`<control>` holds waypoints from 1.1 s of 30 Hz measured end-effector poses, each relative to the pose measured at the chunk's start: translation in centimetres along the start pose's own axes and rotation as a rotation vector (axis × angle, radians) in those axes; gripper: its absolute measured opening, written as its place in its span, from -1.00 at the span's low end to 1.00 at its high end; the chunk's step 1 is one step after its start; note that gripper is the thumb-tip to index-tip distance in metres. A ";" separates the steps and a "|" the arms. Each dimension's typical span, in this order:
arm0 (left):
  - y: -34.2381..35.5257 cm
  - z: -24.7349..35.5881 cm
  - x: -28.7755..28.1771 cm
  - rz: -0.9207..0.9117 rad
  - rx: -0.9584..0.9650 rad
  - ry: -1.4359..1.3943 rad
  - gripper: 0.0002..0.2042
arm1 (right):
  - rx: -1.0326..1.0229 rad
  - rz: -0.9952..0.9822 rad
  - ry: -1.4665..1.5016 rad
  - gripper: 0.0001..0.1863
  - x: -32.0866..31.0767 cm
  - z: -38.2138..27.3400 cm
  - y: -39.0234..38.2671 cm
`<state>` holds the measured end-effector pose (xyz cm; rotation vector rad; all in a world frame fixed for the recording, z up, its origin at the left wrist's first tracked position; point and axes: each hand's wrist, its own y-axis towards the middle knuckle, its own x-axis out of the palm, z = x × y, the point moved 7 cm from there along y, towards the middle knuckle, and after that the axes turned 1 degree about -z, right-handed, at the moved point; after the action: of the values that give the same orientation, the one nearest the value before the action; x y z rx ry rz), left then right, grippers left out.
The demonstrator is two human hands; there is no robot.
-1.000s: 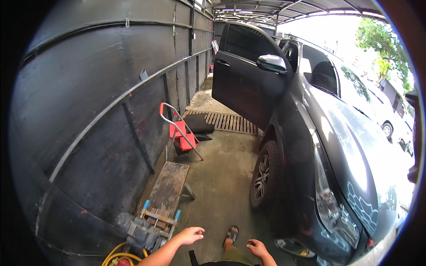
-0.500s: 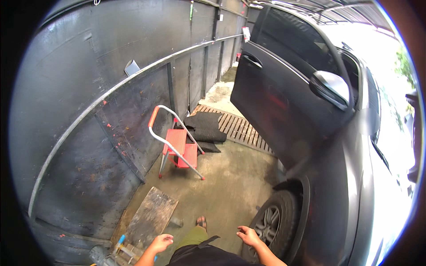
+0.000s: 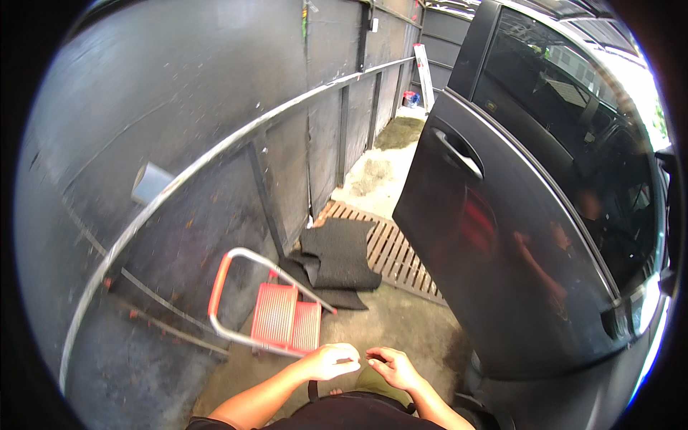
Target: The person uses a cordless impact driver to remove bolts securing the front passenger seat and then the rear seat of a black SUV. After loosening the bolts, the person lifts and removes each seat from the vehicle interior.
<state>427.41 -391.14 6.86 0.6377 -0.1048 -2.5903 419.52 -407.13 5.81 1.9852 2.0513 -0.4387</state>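
My left hand (image 3: 333, 360) is in front of my body at the lower middle, its fingers loosely bent and nothing visible in it. Just to its right is my right hand (image 3: 394, 368), thumb apart from the curled fingers, also with nothing in it. A small gap separates the two hands. Nearest to my left hand is a red step stool (image 3: 276, 315) with a grey tube handle, standing on the floor. On my right stands the wide-open door (image 3: 459, 236) of a dark car, with its handle (image 3: 459, 153) on the outer panel. Neither hand touches stool or door.
Dark rubber mats (image 3: 337, 251) lie behind the stool, beside a slatted floor grate (image 3: 401, 254). A dark panel wall (image 3: 179, 86) with a pale rail (image 3: 236, 140) runs along my left. A narrow passage leads between wall and door toward a leaning white board (image 3: 423, 77).
I have moved forward, so the stool, mats and car door appear nearer. My hands have come together in front of me. The wheel and wooden bench have left the view.
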 end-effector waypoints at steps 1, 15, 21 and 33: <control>2.9 -1.9 -1.4 -0.076 -0.037 0.015 -0.81 | 0.057 0.023 0.038 -0.68 -1.6 1.6 3.0; 31.9 -22.8 -26.2 0.048 -0.304 0.052 -0.70 | 0.023 -0.015 0.049 -0.67 -22.0 7.1 49.8; 40.8 -35.7 -37.5 0.217 -0.491 -0.126 -0.74 | -0.029 -0.062 -0.119 -0.66 -25.9 9.5 65.5; 74.5 -51.0 -57.7 -0.151 -0.442 -0.219 -0.74 | 0.184 0.409 0.044 -0.65 -39.5 16.5 88.5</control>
<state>527.36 -428.98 -0.82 0.2075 0.4499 -2.6893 508.96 -447.70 2.24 2.4649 1.6119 -0.5119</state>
